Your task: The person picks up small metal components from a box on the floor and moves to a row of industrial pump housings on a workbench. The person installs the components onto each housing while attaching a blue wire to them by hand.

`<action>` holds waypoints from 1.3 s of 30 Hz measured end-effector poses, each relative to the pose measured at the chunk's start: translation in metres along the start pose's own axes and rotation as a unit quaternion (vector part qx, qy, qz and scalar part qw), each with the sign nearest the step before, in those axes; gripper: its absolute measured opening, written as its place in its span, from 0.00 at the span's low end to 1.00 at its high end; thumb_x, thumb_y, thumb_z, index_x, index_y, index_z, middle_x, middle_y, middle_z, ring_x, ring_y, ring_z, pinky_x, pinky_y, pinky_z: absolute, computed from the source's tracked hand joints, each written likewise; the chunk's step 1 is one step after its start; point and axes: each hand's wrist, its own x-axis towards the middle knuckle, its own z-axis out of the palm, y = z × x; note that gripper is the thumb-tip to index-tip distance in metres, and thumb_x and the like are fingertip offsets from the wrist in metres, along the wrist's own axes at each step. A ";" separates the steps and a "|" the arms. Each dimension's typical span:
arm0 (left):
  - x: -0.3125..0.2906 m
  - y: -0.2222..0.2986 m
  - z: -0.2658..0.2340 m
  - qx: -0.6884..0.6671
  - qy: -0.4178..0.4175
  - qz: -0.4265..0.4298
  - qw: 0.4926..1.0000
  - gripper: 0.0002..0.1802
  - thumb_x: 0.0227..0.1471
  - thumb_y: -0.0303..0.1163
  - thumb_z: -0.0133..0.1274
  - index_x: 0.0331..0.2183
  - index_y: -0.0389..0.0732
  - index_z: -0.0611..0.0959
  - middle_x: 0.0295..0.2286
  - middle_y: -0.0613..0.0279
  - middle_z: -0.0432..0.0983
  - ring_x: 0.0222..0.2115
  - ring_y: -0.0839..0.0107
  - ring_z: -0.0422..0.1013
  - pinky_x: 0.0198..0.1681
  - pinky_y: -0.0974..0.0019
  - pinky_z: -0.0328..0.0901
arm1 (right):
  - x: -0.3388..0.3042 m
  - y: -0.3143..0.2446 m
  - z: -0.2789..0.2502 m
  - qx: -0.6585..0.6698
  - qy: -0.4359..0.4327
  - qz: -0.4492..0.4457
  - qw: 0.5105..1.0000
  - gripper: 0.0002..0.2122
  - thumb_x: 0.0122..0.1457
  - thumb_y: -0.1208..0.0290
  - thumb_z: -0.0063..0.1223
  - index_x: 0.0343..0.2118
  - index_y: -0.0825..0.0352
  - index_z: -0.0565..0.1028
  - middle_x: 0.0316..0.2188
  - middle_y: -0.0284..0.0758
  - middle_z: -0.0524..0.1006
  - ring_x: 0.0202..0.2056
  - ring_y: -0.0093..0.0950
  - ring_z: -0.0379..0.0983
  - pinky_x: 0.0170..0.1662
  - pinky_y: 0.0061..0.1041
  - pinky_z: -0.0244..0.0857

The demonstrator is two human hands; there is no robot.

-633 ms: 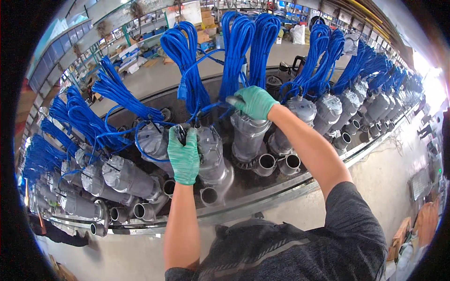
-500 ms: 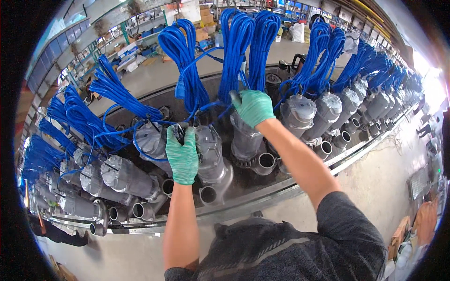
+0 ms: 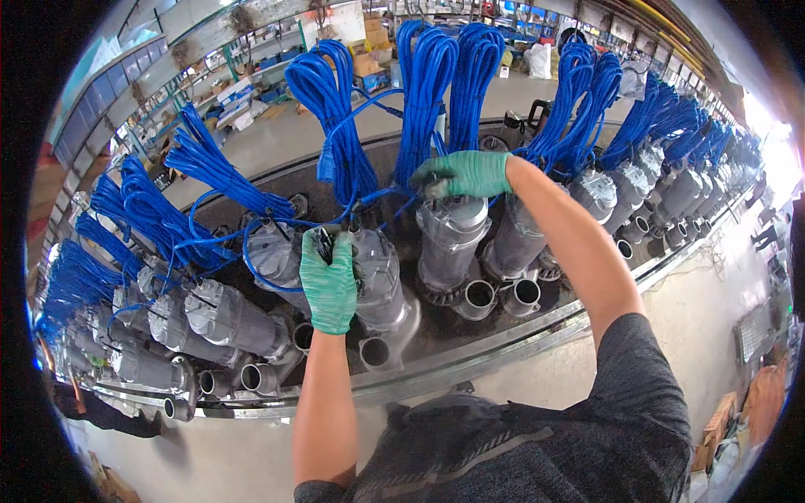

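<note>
My left hand (image 3: pixel 329 289), in a green glove with dark fingertips, is closed beside the top of a grey submersible pump (image 3: pixel 377 277). Something dark shows between its fingers, too unclear to name. Above a second plastic-wrapped pump (image 3: pixel 454 235), my right hand (image 3: pixel 465 174), gloved alike, has its fingers curled down near the pump's top. What they grip, if anything, is hidden. Behind the hands stand coiled blue cable bundles (image 3: pixel 426 92) and another blue bundle (image 3: pixel 335 117). A blue cable runs low between both hands.
Rows of similar pumps with blue cable coils (image 3: pixel 226 314) line the long metal-edged bench to the left and right. Pipe outlets (image 3: pixel 375 350) point toward me. Shelves and cardboard boxes (image 3: pixel 369 63) stand beyond, and pale floor (image 3: pixel 671 318) lies in front.
My right hand has turned from reaching upward to lying sideways over the pump, its elbow swinging out to the right. The left hand stays almost where it was.
</note>
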 end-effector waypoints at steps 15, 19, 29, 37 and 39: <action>-0.005 0.010 0.006 0.067 0.042 -0.012 0.997 0.05 0.62 0.28 0.52 0.41 0.43 0.77 0.23 0.71 0.73 0.18 0.85 0.63 0.20 0.77 0.59 | 0.017 0.039 0.011 0.368 -0.097 -0.086 0.921 0.34 0.58 0.39 0.53 0.52 0.68 0.71 0.43 0.38 0.79 0.41 0.29 0.77 0.48 0.31 0.71; -0.005 0.003 0.004 0.043 0.040 -0.018 0.998 0.05 0.62 0.28 0.52 0.41 0.43 0.77 0.23 0.71 0.73 0.19 0.85 0.64 0.21 0.78 0.59 | 0.018 0.040 0.008 0.228 -0.046 -0.074 0.970 0.21 0.66 0.50 0.48 0.50 0.63 0.73 0.43 0.34 0.78 0.45 0.28 0.74 0.52 0.32 0.67; -0.002 -0.008 -0.004 0.084 0.037 0.028 0.995 0.05 0.61 0.27 0.53 0.40 0.43 0.76 0.24 0.72 0.72 0.18 0.85 0.63 0.20 0.77 0.59 | 0.002 0.029 0.021 0.153 0.041 -0.067 0.985 0.24 0.68 0.44 0.38 0.46 0.64 0.72 0.45 0.40 0.77 0.46 0.40 0.72 0.53 0.36 0.63; -0.005 0.003 0.002 0.039 0.026 -0.012 0.999 0.04 0.62 0.30 0.53 0.39 0.44 0.77 0.23 0.72 0.71 0.18 0.84 0.63 0.20 0.76 0.59 | 0.019 0.009 0.016 0.093 0.032 0.025 0.995 0.33 0.66 0.39 0.39 0.53 0.69 0.75 0.52 0.48 0.76 0.54 0.41 0.72 0.58 0.35 0.62; -0.006 0.002 0.000 0.039 0.020 -0.005 0.999 0.04 0.62 0.30 0.53 0.39 0.44 0.77 0.23 0.72 0.71 0.18 0.84 0.63 0.20 0.76 0.59 | 0.007 0.002 0.020 0.165 0.061 0.040 0.984 0.33 0.66 0.39 0.39 0.56 0.69 0.73 0.52 0.49 0.75 0.55 0.41 0.71 0.59 0.35 0.61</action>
